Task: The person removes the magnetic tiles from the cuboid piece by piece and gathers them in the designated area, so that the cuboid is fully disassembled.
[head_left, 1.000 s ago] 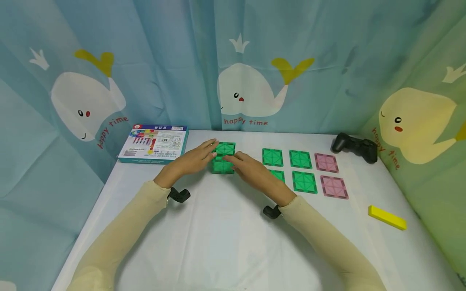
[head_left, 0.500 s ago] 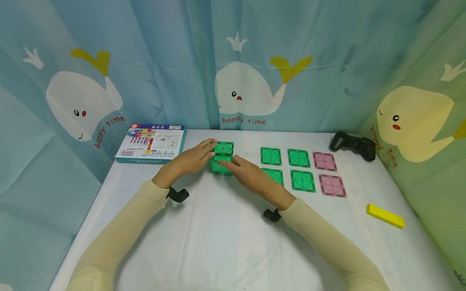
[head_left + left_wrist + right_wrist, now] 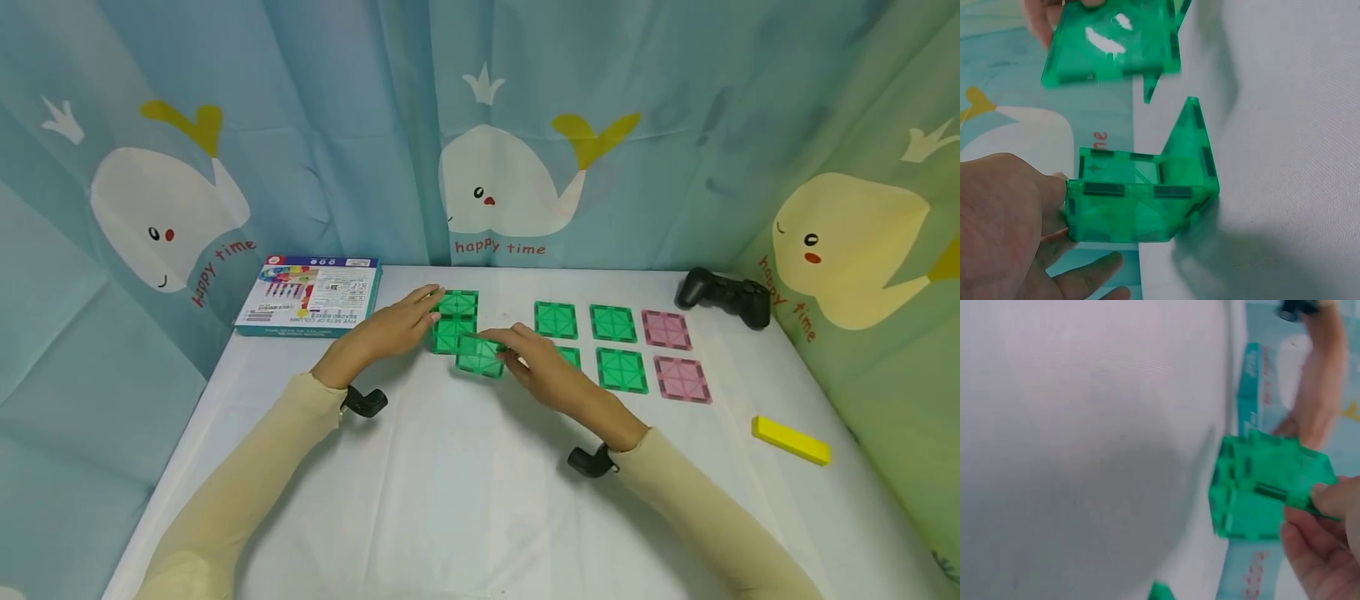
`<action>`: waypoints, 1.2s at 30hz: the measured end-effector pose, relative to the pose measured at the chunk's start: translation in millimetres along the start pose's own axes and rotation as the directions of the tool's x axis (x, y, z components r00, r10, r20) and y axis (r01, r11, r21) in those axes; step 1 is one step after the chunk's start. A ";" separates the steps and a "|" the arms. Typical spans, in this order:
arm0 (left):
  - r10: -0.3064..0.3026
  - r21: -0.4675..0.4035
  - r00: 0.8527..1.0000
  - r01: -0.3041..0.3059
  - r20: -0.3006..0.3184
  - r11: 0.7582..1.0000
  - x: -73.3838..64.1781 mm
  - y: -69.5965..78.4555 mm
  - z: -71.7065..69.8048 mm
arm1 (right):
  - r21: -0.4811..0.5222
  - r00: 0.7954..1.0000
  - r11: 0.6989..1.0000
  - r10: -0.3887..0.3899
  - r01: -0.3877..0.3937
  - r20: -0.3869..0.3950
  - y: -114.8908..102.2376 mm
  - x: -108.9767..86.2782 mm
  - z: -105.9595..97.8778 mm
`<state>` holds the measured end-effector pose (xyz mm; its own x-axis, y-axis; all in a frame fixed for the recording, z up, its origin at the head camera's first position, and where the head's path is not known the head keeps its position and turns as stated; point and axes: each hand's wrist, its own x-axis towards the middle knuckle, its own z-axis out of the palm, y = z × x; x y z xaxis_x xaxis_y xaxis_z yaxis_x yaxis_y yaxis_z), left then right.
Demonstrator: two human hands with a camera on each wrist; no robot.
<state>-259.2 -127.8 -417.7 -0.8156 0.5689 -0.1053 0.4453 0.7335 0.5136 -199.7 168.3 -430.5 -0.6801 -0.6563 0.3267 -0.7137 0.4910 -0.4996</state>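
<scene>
A boxy structure of clear green magnetic tiles (image 3: 454,305) stands near the table's back edge, left of centre. My left hand (image 3: 393,330) is at its left side; in the left wrist view the thumb and a finger hold its upper edges, and the other fingers (image 3: 1088,275) spread loosely. My right hand (image 3: 542,364) pinches a green square magnetic tile (image 3: 474,357) between thumb and fingers, tilted and raised just in front of the structure. In the right wrist view the held tile (image 3: 1288,472) overlaps the structure (image 3: 1250,519) behind it.
Several green square tiles (image 3: 621,370) and two pink ones (image 3: 681,379) lie flat in rows to the right, one partly behind my right hand. A game controller (image 3: 723,298), a yellow block (image 3: 791,440) and a printed box (image 3: 309,296) also lie on the table (image 3: 450,492). Curtains surround it.
My right hand has drawn back from the structure, to the right and towards me, with a green tile pinched in it. My left hand has stayed at the structure's side.
</scene>
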 end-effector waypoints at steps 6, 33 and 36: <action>0.008 0.003 1.000 -0.008 0.007 1.000 -1.2 0.4 -0.5 | 0.152 0.976 0.966 0.198 -0.209 0.089 10.3 -31.3 -33.3; 0.026 -0.009 1.000 -0.026 0.005 1.000 0.7 -3.2 1.0 | 0.036 0.884 0.910 0.392 -0.414 0.252 22.2 -102.1 -50.0; 0.025 -0.008 1.000 -0.025 0.003 1.000 0.6 -2.8 1.2 | -0.042 0.902 0.925 0.378 -0.378 0.207 17.5 -101.3 -42.8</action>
<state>-260.4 -129.1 -420.2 -0.8034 0.5878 -0.0949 0.4624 0.7164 0.5225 -150.4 267.9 -438.0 -0.8487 -0.5254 -0.0605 -0.4103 0.7263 -0.5515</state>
